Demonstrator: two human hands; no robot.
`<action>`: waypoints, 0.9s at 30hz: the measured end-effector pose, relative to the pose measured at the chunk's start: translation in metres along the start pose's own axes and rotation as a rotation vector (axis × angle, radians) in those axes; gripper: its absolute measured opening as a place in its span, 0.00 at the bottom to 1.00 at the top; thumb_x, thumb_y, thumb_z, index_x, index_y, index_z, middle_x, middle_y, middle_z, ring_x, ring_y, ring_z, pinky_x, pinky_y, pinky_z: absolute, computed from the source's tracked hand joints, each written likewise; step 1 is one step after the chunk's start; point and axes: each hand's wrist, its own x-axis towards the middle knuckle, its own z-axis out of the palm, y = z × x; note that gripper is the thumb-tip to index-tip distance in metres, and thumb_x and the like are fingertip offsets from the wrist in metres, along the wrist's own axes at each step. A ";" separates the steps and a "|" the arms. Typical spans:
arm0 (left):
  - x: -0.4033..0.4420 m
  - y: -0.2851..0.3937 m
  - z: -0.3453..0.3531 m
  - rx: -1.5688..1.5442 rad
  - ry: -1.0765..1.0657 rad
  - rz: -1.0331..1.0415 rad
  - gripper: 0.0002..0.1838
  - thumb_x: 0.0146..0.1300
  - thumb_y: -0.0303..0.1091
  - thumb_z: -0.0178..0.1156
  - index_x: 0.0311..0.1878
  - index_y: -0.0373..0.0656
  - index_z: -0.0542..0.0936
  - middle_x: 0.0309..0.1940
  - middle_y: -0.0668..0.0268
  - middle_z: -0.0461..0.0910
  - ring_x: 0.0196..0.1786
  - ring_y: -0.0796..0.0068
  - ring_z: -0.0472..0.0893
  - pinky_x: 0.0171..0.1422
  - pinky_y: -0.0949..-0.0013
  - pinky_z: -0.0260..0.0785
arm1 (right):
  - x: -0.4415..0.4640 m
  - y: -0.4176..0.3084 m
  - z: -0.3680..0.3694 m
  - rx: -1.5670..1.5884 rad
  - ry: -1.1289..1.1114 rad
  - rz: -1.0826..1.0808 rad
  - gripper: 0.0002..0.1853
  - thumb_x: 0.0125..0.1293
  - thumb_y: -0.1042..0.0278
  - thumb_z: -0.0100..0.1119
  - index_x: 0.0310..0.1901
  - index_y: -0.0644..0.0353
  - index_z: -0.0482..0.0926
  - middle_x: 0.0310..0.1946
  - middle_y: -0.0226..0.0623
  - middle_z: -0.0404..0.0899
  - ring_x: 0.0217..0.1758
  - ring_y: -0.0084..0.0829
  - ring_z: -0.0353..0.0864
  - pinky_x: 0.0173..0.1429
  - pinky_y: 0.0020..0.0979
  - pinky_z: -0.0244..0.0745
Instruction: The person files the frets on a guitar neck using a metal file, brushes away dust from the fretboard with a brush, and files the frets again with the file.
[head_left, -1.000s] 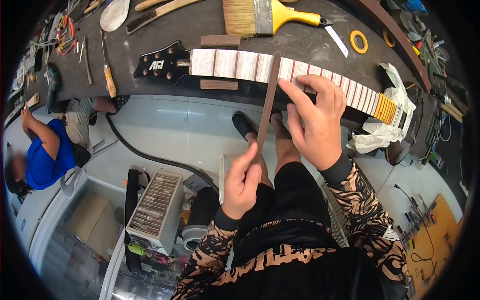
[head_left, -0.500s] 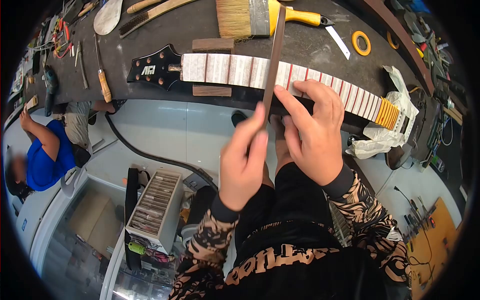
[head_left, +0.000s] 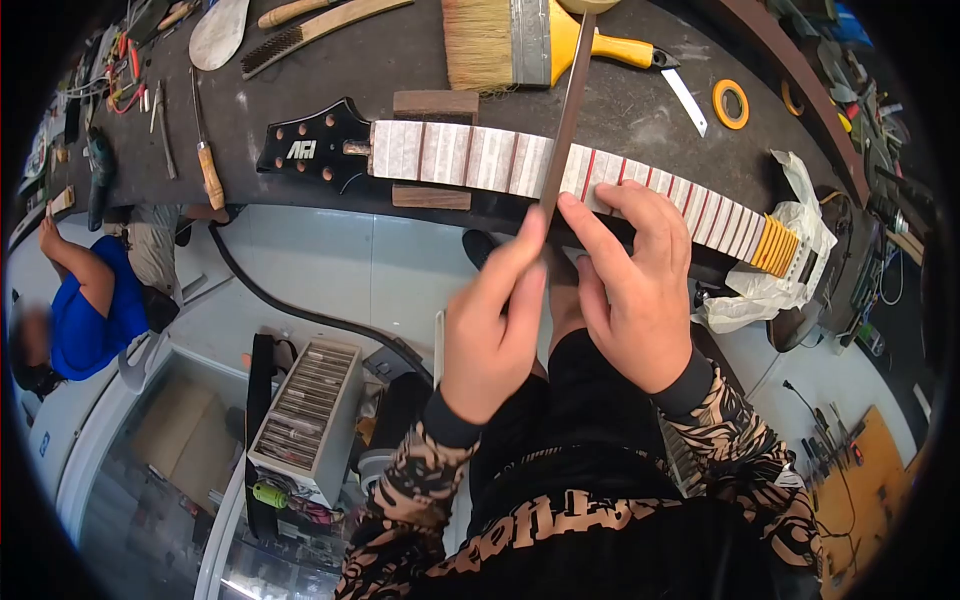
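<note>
My left hand (head_left: pixel 495 335) is closed around the lower end of a long dark metal file (head_left: pixel 567 125), which lies crosswise over a guitar neck. White tape covers the fretboard (head_left: pixel 490 160) between reddish-brown and bright red fret lines, and yellow tape covers the far right frets. My right hand (head_left: pixel 640 285) is open, its fingers resting on the near edge of the neck, with the index fingertip close beside the file. At the left end sits the black headstock (head_left: pixel 310 150) with bare tuner holes. A wooden block (head_left: pixel 432 197) shows under the neck.
On the dark bench (head_left: pixel 330 85) lie a wide paintbrush (head_left: pixel 480 45), a wire brush (head_left: pixel 300 40), a wooden-handled awl (head_left: pixel 209 175), a yellow tape roll (head_left: pixel 730 104) and a white blade (head_left: pixel 685 103). A person in blue (head_left: pixel 105 310) sits at left. A slotted box (head_left: pixel 308 410) stands below.
The file and my left hand have shifted slightly right across the neck. The bench and neck sit a little lower and further right in view. My right hand stays on the neck.
</note>
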 end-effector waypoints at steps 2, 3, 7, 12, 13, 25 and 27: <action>-0.063 -0.022 -0.009 0.079 0.007 0.008 0.27 0.82 0.17 0.64 0.81 0.34 0.82 0.52 0.54 0.90 0.47 0.70 0.89 0.52 0.67 0.80 | 0.000 -0.001 -0.002 0.007 -0.015 0.006 0.43 0.60 0.79 0.73 0.80 0.46 0.84 0.74 0.38 0.76 0.83 0.49 0.72 0.89 0.59 0.64; -0.092 -0.034 -0.014 0.150 0.017 0.081 0.28 0.80 0.16 0.65 0.81 0.34 0.83 0.37 0.62 0.89 0.34 0.78 0.84 0.41 0.70 0.76 | 0.001 0.000 -0.002 0.010 -0.018 0.006 0.43 0.60 0.79 0.73 0.80 0.46 0.84 0.74 0.38 0.76 0.83 0.49 0.72 0.89 0.59 0.64; -0.106 -0.027 -0.018 0.203 0.019 0.053 0.27 0.78 0.15 0.67 0.79 0.35 0.85 0.40 0.53 0.91 0.36 0.61 0.90 0.46 0.63 0.82 | 0.001 0.001 -0.003 0.017 -0.026 0.005 0.42 0.61 0.79 0.73 0.81 0.45 0.84 0.75 0.38 0.76 0.84 0.50 0.72 0.89 0.59 0.64; 0.022 0.013 0.012 0.103 0.074 0.104 0.26 0.81 0.15 0.65 0.79 0.36 0.85 0.59 0.47 0.94 0.52 0.51 0.95 0.59 0.62 0.85 | 0.001 0.000 -0.005 -0.002 -0.048 0.010 0.43 0.62 0.82 0.73 0.81 0.46 0.84 0.76 0.42 0.75 0.83 0.54 0.72 0.88 0.58 0.65; 0.028 0.015 0.013 0.064 0.068 0.072 0.25 0.82 0.16 0.64 0.79 0.36 0.85 0.62 0.46 0.94 0.54 0.50 0.95 0.60 0.62 0.85 | 0.001 -0.001 -0.006 -0.004 -0.058 0.009 0.43 0.61 0.84 0.73 0.81 0.47 0.84 0.76 0.44 0.74 0.83 0.56 0.72 0.88 0.57 0.66; -0.016 0.001 0.004 0.265 0.099 0.199 0.32 0.77 0.15 0.68 0.82 0.41 0.83 0.35 0.54 0.86 0.32 0.54 0.85 0.41 0.60 0.80 | 0.001 0.001 -0.007 -0.004 -0.072 -0.008 0.44 0.60 0.85 0.72 0.81 0.47 0.84 0.77 0.44 0.74 0.84 0.56 0.71 0.88 0.57 0.66; 0.015 0.007 0.009 0.219 0.084 0.176 0.32 0.78 0.15 0.68 0.83 0.41 0.83 0.36 0.53 0.86 0.33 0.54 0.86 0.42 0.59 0.80 | 0.001 0.001 -0.005 -0.015 -0.052 0.000 0.44 0.61 0.81 0.73 0.82 0.44 0.83 0.77 0.39 0.74 0.84 0.51 0.71 0.89 0.59 0.66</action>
